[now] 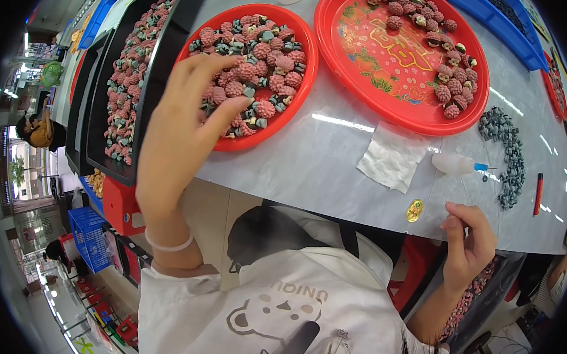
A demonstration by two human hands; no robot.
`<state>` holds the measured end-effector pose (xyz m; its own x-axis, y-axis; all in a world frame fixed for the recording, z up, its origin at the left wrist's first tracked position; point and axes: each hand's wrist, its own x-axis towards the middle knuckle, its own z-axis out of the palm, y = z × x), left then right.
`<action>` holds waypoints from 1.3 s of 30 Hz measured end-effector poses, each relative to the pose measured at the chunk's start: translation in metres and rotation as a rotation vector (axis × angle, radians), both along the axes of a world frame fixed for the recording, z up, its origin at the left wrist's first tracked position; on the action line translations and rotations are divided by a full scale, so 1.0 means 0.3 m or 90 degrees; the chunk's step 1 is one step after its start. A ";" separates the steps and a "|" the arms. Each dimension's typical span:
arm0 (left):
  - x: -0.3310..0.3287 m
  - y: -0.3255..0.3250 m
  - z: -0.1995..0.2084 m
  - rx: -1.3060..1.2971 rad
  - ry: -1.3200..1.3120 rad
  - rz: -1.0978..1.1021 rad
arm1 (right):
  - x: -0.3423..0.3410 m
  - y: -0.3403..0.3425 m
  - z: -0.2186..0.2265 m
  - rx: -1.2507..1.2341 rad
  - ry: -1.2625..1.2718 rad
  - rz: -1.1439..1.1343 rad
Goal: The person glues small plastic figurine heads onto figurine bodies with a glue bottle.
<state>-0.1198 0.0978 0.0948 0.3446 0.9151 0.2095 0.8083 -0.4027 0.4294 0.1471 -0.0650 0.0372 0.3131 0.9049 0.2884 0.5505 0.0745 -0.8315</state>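
Right hand: the right hand (469, 234) is raised at the table edge (334, 174), fingers curled, thumb and forefinger pinched; anything held is too small to tell.
Left hand: the left hand (181, 128) stretches forward, wrist bent, fingers spread loose on the pink and grey pieces (258, 56), clasping nothing visible.
Left red tray (306, 67): holds that heap.
Glue bottle (456, 163): lies beside a white tissue (391, 158).
Right red tray (354, 64): farther right, pieces along its far rim.
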 end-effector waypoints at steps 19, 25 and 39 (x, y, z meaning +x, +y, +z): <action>-0.050 0.056 -0.090 0.109 -0.025 -0.024 | -0.010 -0.001 0.009 0.007 -0.012 0.008; 0.011 0.030 -0.088 0.156 0.065 -0.032 | -0.009 -0.004 0.004 0.003 -0.012 0.007; 0.012 0.076 -0.067 0.094 0.112 0.017 | -0.007 -0.009 0.009 -0.050 -0.012 0.010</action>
<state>-0.1161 0.1205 0.0746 0.3633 0.8882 0.2813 0.8769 -0.4280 0.2188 0.1450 -0.0678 0.0398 0.2944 0.9294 0.2225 0.5654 0.0183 -0.8246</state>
